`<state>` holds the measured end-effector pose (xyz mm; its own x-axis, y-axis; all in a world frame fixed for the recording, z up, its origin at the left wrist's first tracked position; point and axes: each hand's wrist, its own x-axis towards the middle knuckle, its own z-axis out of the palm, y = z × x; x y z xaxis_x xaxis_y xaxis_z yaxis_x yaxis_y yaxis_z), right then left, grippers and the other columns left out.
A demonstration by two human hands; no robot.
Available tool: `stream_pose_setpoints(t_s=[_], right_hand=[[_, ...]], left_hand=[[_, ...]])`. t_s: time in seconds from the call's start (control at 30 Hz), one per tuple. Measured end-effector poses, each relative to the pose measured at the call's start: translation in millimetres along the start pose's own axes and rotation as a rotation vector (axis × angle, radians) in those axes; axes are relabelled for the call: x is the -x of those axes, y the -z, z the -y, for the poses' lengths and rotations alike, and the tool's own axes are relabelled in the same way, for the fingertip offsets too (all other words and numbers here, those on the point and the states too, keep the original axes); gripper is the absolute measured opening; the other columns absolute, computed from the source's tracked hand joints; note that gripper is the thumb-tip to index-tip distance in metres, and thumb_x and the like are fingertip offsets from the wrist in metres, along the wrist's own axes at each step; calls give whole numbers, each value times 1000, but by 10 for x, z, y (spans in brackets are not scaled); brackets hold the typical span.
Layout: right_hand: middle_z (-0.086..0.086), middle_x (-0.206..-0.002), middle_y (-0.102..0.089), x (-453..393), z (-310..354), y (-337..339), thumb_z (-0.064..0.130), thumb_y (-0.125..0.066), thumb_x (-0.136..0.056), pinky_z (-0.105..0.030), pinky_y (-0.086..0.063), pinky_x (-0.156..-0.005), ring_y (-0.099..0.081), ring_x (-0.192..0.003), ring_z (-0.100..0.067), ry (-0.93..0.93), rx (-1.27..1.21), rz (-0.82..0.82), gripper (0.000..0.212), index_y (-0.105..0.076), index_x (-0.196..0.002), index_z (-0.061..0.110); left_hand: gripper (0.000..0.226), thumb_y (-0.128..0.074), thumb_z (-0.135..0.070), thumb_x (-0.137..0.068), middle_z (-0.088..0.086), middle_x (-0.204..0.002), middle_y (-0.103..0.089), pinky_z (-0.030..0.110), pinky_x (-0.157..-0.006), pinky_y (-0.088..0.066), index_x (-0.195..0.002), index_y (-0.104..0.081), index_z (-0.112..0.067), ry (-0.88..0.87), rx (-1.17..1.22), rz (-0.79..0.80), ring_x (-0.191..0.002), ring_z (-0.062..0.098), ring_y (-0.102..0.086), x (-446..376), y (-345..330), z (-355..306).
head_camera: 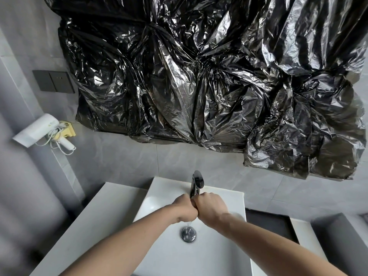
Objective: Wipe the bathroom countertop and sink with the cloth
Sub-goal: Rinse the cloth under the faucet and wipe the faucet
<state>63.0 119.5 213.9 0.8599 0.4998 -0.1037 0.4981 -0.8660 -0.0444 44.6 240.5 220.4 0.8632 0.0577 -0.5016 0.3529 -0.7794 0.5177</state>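
A white hairdryer (pixel 37 129) hangs far left. Over the white sink (pixel 209 253), the left hand (pixel 184 206) and right hand (pixel 212 206) press together, fingers curled; no cloth shows. A dark faucet (pixel 197 183) stands just beyond.

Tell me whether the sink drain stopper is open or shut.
Cannot tell. The round chrome stopper sits in the basin's bottom, and water drips below the fisted hands, but no pooling or gap around it shows clearly.
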Motion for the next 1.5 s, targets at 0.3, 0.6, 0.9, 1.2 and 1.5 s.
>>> stream_pose_setpoints(t_s=[0.3,0.6,0.9,1.2,1.5], right_hand=[[2,-69,-64,36,-196,86,40,-62,-79,-33,-44,-62,-59,-70,-28,-163,-462,-21,24,-50,-68,23],[7,-57,-23,167,-178,481,18,-66,-87,-23,-11,-47,-15,-50,-10,-71,-1103,716,45,-34,-56,29],[5,-69,-50,79,95,188,9,-50,-80,-26,-40,-54,-57,-76,-27,-139,-353,196,20,-45,-66,22],[-15,-103,-72,-5,-49,-9,2,-50,-83,-38,-43,-68,-66,-92,-42,-15,25,53,25,-67,-96,16],[-13,-96,-74,-54,-190,-112,20,-57,-88,-38,-38,-64,-68,-88,-42,140,92,-11,16,-68,-100,20]], left_hand=[[21,-58,-25,-79,-9,-102,-64,35,-69,-49,-95,-46,-31,-367,-123,-475,-89,26,-61,295,45,176],[77,-65,-21,-81,-4,-148,-43,27,-108,-40,-152,-36,-25,-1011,-593,-549,-128,16,-45,195,83,488],[6,-60,-14,-82,9,-96,-72,35,-66,-39,-85,-60,-20,-479,-889,-335,-89,36,-67,137,279,-44],[13,-50,-23,-72,1,-80,-62,30,-61,-44,-80,-57,-17,-102,-353,-35,-77,29,-61,-54,116,-89],[9,-60,-13,-73,-1,-64,-40,25,-48,-22,-77,-54,-18,-70,0,150,-54,20,-30,-72,-21,-26]])
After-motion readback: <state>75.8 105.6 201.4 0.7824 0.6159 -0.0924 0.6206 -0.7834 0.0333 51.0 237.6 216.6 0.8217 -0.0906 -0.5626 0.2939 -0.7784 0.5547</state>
